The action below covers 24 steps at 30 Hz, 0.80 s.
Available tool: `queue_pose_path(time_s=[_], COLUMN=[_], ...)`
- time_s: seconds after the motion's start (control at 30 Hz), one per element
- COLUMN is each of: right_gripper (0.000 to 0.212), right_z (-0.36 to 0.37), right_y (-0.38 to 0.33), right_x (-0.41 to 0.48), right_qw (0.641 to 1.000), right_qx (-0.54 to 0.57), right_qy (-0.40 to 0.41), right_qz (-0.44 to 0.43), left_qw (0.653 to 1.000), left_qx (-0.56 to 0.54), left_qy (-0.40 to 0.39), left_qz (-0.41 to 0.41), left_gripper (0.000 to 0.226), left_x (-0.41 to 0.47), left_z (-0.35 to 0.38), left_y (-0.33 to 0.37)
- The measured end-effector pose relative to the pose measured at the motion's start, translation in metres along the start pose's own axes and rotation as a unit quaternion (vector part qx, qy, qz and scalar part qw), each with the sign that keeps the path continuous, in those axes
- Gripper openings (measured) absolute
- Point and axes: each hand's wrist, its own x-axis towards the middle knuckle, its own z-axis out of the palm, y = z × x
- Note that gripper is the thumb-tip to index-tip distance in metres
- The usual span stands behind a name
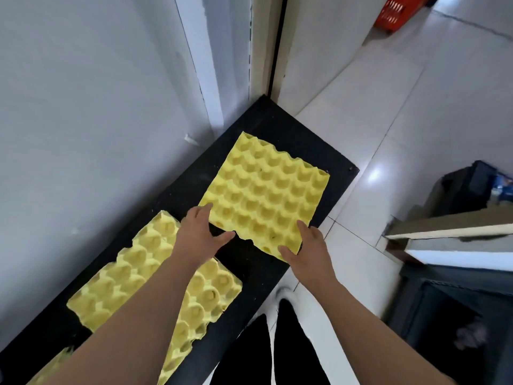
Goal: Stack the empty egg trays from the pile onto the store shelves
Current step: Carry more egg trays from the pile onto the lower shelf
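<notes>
A black shelf runs along a white wall, with pale floor tiles beside its front edge. A yellow egg tray lies cups-up at the far end of the shelf, its right side close to the front edge. Both hands are on this tray's near side. The left hand touches the near left corner with straight fingers and its thumb spread wide. The right hand rests on the near right corner, fingers straight along the tray's edge and thumb against the near side; neither hand curls round the tray. A second yellow egg tray lies nearer on the shelf, toward the wall edge, apart from the first, and the left forearm crosses above it. A sliver of a third yellow tray shows at the near end. A red basket stands on the floor far off.
</notes>
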Motion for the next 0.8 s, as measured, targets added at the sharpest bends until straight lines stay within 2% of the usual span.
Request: queue_pose_path(time_s=[0.27,0.37,0.57,0.8], right_gripper=[0.098,0.108,0.116,0.115], right_z=[0.053,0.061,0.051,0.006], right_y=[0.033,0.04,0.036,0.006], right_x=[0.07,0.077,0.077,0.054], right_qw=[0.998,0.995,0.997,0.999], right_qx=[0.016,0.06,0.066,0.035], right_qy=[-0.02,-0.034,-0.01,0.003], right_qz=[0.065,0.07,0.035,-0.027], left_qw=[0.997,0.997,0.995,0.991], left_qx=[-0.01,-0.036,-0.062,-0.113], left_qy=[-0.05,-0.036,-0.011,0.032], left_qz=[-0.061,-0.065,-0.073,-0.064], left_gripper=[0.115,0.125,0.132,0.131], left_x=[0.09,0.1,0.096,0.048], left_z=[0.038,0.049,0.049,0.011], left_y=[-0.034,-0.037,-0.035,-0.019])
